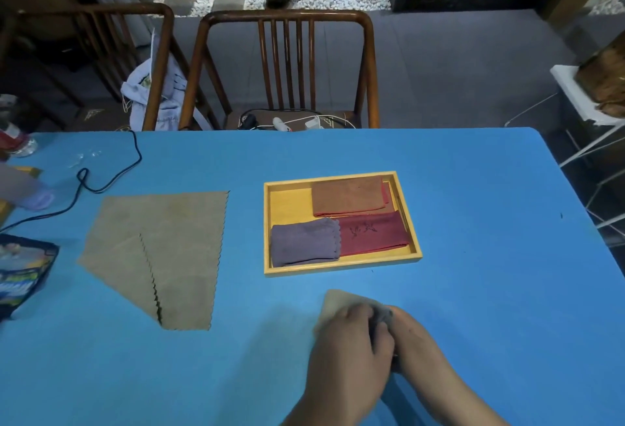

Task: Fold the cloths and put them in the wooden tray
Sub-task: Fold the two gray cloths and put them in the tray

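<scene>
Item one: my left hand [351, 341] and right hand [409, 341], pressed together, both pinching a small grey cloth [384, 315] over the blue table [473, 189], near edge. Behind it, wooden tray [341, 270] holding folded brown cloth [348, 195], purple cloth [304, 243], red cloth [372, 233]. Far left, tan cloth [176, 249], flat, one corner turned over

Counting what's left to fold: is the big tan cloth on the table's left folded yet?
Mostly spread. The tan cloth lies flat on the blue table, only one corner turned over.
</scene>
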Demonstrator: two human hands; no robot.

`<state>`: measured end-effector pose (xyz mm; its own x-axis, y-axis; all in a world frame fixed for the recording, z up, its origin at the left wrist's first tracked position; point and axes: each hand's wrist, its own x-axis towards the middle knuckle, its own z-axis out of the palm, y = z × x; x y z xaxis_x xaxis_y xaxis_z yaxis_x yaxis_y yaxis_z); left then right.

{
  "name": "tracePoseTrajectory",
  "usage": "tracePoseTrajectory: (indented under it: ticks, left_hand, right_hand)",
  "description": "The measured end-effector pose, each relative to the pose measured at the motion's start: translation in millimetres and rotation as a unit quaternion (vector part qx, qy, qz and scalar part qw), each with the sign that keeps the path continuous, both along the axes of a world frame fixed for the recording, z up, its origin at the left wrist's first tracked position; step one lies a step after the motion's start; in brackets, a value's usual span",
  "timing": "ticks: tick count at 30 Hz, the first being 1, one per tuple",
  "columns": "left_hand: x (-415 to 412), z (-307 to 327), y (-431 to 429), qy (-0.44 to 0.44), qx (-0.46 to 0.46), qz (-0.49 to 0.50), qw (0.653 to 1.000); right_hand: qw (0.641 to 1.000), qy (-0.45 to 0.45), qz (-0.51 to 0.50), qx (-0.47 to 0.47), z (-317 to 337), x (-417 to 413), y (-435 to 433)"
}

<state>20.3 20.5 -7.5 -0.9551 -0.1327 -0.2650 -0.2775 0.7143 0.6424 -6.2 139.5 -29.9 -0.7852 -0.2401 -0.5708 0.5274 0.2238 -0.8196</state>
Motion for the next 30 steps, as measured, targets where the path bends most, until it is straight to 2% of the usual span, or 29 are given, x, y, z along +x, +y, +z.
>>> tracePoseTrajectory:
  ticks: [2, 5, 8, 9, 10, 11, 12, 13, 14, 15, 17, 20, 22, 24, 25, 27, 30]
  left_hand:
    - [1, -5, -3, 0.004, 0.009, -0.041, 0.999]
    - [4, -9, -14, 0.025, 0.087, -0.076, 0.993]
    - [-9, -20, -43, 0.092, 0.078, 0.038, 0.992]
    - [-17, -20, -57, 0.049, 0.085, 0.092, 0.991]
    - [-27, -20, -70, -0.033, 0.132, 0.126, 0.983]
    - [-36, -19, -82, -0.118, 0.223, 0.131, 0.959]
    - [-45, -19, -90, -0.182, 0.337, 0.111, 0.917]
    - [-53, -19, -96, -0.214, 0.430, 0.087, 0.873]
    - [-61, -20, -100, -0.216, 0.486, 0.080, 0.843]
    - [-70, -21, -101, -0.205, 0.506, 0.085, 0.833]
    - [-89, -26, -97, -0.166, 0.473, 0.121, 0.857]
    - [-126, -38, -80, -0.083, 0.360, 0.162, 0.915]
    - [-147, -44, -64, -0.038, 0.251, 0.148, 0.956]
    - [-160, -50, -53, -0.009, 0.100, 0.109, 0.989]
    - [-162, -53, -50, 0.002, 0.011, 0.092, 0.996]
    - [-161, -59, -46, 0.030, -0.150, 0.060, 0.986]
    - [-154, -73, -44, 0.089, -0.256, -0.039, 0.962]
  right_hand:
    - [0.999, -0.034, -0.019, -0.026, 1, 0, 3]
    - [0.998, 0.037, 0.047, -0.025, -2, -1, 9]
    - [0.997, 0.041, 0.060, -0.021, -2, -16, 18]
    - [0.998, 0.023, 0.053, -0.034, -1, -25, 20]
    - [0.998, -0.002, 0.039, -0.049, -1, -34, 21]
    - [0.997, -0.026, 0.024, -0.063, -1, -44, 22]
    - [0.996, -0.044, 0.015, -0.074, -1, -54, 22]
    - [0.995, -0.055, 0.013, -0.079, -1, -65, 22]
    - [0.995, -0.056, 0.020, -0.079, -1, -75, 21]
    - [0.997, -0.041, 0.029, -0.066, -3, -86, 21]
    - [0.999, 0.012, 0.028, -0.013, -6, -108, 21]
    - [0.994, 0.082, -0.017, 0.072, -16, -140, 21]
    - [0.980, 0.126, -0.013, 0.153, -22, -159, 21]
    - [0.945, 0.170, 0.050, 0.273, -31, -174, 22]
    - [0.921, 0.188, 0.087, 0.331, -35, -178, 21]
    - [0.877, 0.214, 0.127, 0.412, -41, -180, 17]
    - [0.810, 0.246, 0.182, 0.500, -49, -176, 9]
